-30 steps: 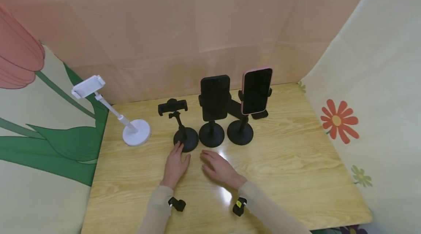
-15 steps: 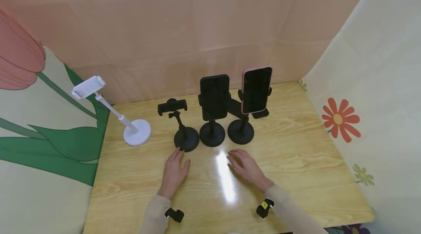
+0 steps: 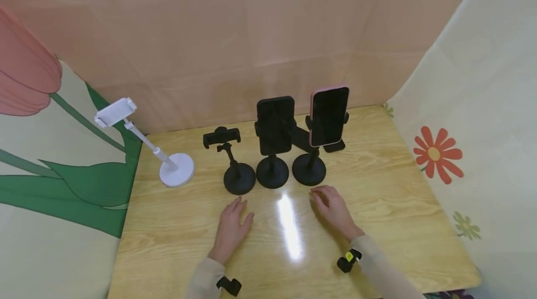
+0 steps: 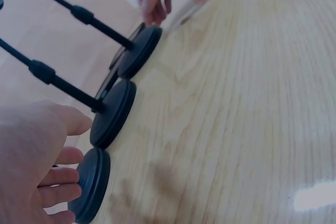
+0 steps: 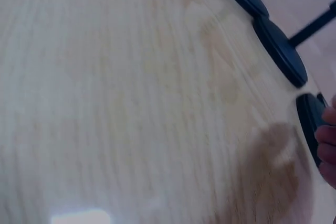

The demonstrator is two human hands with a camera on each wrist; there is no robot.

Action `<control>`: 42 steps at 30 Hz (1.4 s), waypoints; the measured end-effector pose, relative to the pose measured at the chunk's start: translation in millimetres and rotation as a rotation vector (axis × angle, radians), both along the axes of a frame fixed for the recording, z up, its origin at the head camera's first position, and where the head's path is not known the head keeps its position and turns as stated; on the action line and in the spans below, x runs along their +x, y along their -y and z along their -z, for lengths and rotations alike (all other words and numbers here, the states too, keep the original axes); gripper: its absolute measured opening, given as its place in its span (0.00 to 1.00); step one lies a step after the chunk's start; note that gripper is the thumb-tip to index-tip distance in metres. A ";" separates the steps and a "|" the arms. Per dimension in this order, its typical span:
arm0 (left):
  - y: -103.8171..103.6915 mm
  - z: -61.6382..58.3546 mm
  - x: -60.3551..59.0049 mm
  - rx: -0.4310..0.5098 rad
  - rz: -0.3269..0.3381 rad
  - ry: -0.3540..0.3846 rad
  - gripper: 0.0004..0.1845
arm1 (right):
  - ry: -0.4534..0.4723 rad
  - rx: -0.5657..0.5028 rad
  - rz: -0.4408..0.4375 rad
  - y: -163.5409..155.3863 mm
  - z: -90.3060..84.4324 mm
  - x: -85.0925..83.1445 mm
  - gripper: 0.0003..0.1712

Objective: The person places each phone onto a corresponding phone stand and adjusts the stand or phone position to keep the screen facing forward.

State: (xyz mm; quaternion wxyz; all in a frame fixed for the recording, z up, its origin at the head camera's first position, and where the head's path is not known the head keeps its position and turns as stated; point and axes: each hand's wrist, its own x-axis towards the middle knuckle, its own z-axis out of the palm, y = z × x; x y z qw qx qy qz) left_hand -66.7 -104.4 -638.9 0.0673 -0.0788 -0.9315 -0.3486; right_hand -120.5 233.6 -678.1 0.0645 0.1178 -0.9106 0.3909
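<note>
My left hand (image 3: 231,230) hovers low over the table, its fingertips just in front of the round base of an empty black phone stand (image 3: 239,178). Its fingers are relaxed and hold nothing, as the left wrist view also shows. My right hand (image 3: 335,210) is near the base of the right black phone stand (image 3: 309,169), fingers loosely bent with nothing in them. That stand carries a phone with a pink edge (image 3: 329,116). Between them, the middle black stand (image 3: 272,172) bears a black phone (image 3: 275,125). In the right wrist view, the fingers (image 5: 328,150) overlap a black base.
A white phone stand (image 3: 176,170) with a tilted holder (image 3: 115,112) stands at the left of the wooden table (image 3: 377,224). Behind the right stand lie dark flat objects (image 3: 334,146). A pink cloth (image 3: 189,47) hangs at the back, and a flowered cloth (image 3: 482,149) at the right.
My right hand has moved right, from in front of the middle stand to the right stand. My left hand has drawn back from the empty stand's base. The stands look unmoved.
</note>
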 end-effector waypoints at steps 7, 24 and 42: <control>6.8 -1.0 0.4 0.002 0.009 0.018 0.19 | 0.004 -0.043 0.226 -27.3 13.1 -30.9 0.13; 3.0 3.6 3.0 0.028 0.031 -0.004 0.18 | 0.182 0.081 0.440 -67.3 15.5 -123.3 0.58; -2.2 8.4 3.7 0.003 0.048 -0.044 0.19 | 0.198 0.254 0.374 -59.5 9.1 -167.7 0.53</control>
